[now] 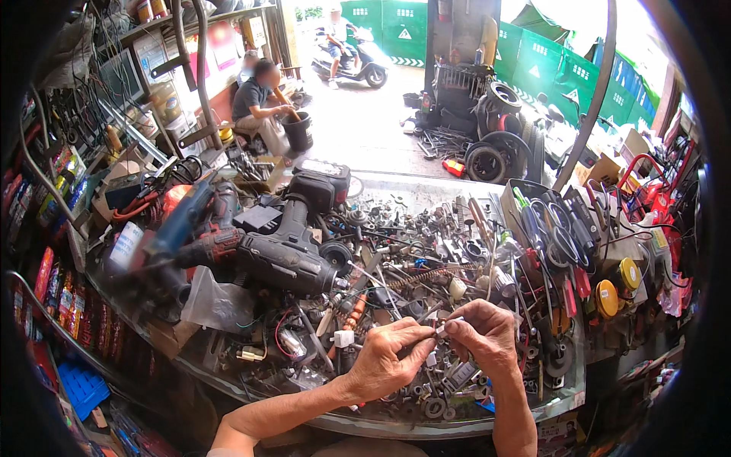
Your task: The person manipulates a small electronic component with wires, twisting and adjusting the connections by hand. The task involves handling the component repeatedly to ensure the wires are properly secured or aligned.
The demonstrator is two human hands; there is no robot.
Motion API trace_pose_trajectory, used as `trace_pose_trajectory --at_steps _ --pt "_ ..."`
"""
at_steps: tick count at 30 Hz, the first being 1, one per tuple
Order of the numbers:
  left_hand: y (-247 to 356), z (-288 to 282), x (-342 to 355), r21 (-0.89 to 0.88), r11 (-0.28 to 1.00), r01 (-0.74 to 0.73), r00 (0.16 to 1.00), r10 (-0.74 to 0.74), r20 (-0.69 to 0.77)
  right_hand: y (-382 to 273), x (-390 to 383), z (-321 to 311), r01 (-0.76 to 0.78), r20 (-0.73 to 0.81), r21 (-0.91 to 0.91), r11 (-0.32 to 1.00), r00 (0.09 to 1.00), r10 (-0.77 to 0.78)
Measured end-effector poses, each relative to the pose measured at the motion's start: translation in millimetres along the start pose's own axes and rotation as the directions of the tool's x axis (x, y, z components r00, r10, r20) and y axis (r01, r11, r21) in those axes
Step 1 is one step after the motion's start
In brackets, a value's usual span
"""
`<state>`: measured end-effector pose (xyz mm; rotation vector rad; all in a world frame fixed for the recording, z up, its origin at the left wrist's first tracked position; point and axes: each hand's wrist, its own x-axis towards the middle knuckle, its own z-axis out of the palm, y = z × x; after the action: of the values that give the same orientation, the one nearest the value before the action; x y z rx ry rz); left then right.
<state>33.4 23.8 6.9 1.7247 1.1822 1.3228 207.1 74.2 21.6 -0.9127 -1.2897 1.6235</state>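
Note:
My left hand (pixel 390 355) and my right hand (pixel 483 335) meet above the near part of a cluttered workbench (pixel 381 428). The fingertips of both are pinched together around a small pale part (pixel 442 330), too small to name. Below them lies a dense heap of loose hardware, with washers (pixel 435 407), screws and metal fittings. A white plastic connector (pixel 344 338) rests just left of my left hand. Farther left, a black cordless power tool (pixel 285 255) lies on its side across the heap.
A clear plastic bag (pixel 217 301) sits at the left of the bench. Screwdrivers and pliers crowd a tool holder (pixel 544 228) on the right. Beyond the bench a person (pixel 263 99) sits by a black bucket (pixel 298 131). Outside, someone rides a scooter (pixel 358 61). Tires (pixel 487 162) stand at the back right.

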Motion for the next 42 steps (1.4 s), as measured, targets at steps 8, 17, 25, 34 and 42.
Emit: trace_pose_trajectory --at_steps 8,17,25,34,42 --pt "1 0 -1 0.025 0.999 -0.027 1.000 0.027 -0.008 3 -2 3 0.006 -0.081 -0.156 0.988 0.997 -0.019" --pt "1 -3 3 -0.358 0.876 0.324 0.946 -0.307 0.103 -2 0 2 -0.003 0.040 0.003 1.000 0.999 0.002" --pt "1 -3 -1 -0.426 0.795 0.431 0.902 -0.386 0.193 3 -2 3 0.032 -0.044 -0.004 0.999 0.999 -0.032" --pt "2 -8 1 -0.540 0.682 0.494 0.870 -0.396 0.296 0 -3 2 -0.070 0.168 0.106 0.992 0.984 0.052" --pt "-3 -12 2 -0.600 0.510 0.616 0.763 -0.197 0.616 -6 -8 -3 -0.037 0.278 0.319 0.947 0.959 -0.056"
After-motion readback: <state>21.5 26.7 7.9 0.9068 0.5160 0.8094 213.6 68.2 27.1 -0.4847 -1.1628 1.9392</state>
